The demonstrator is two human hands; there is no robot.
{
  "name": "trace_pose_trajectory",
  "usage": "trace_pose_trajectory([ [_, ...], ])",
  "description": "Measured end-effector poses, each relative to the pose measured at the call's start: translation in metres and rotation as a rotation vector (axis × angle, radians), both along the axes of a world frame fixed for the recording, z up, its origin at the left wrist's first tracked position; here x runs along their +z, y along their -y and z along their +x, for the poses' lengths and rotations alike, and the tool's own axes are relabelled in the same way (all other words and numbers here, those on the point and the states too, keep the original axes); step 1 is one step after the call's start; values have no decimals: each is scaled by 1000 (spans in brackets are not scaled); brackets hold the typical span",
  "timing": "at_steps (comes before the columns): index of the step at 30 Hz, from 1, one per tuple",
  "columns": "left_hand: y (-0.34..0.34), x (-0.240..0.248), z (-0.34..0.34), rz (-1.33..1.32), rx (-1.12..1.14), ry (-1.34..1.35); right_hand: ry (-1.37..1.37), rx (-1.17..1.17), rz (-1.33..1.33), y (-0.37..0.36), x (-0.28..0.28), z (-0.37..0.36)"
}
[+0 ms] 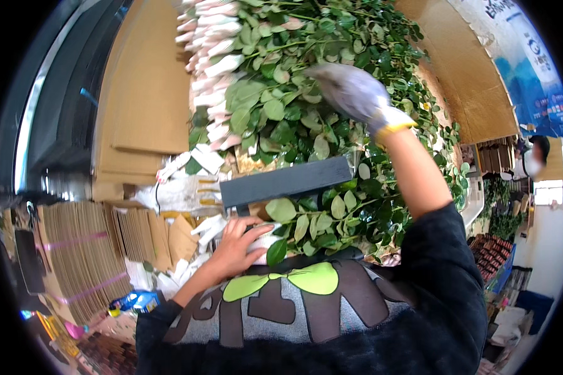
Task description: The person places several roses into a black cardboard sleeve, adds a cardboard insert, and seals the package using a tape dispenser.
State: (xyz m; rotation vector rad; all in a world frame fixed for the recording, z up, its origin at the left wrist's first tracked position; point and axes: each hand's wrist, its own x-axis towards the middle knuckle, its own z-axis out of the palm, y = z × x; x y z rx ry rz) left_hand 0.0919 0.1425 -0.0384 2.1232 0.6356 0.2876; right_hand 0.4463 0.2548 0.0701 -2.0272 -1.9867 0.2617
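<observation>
My bare left hand (236, 245) curls its fingers and thumb round a white-wrapped flower head (264, 236), close to my shirt. Green leafy stems (338, 215) stretch to the right from there. Farther off, my right hand (350, 94), in a pale grey glove with a yellow cuff, hovers over a thick heap of leafy flower stems (275, 109). Motion smears its fingers, so what they hold does not show. Along the heap's left side runs a row of white and pinkish wrapped heads (216, 69). A dark grey bar (288, 181) lies between my two hands.
Cardboard sheets (150, 81) stand left of the heap, with a bundled stack of cardboard (81, 250) nearer. A cardboard panel (463, 75) borders the right. White wrapping pieces (194, 164) lie beside the bar. Another person (533, 159) is in the right background.
</observation>
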Motion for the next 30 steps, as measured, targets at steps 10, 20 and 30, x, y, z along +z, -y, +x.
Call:
trace_pose_trajectory([
  [10, -7, -8, -3, 79, -25, -72, 331, 165, -189, -45, -34, -21],
  [20, 2, -19, 0, 176, 47, 25, 186, 179, 770, 45, 68, -46],
  [30, 7, -40, -3, 18, 169, 179, 270, 395, -400, 147, 56, -98],
])
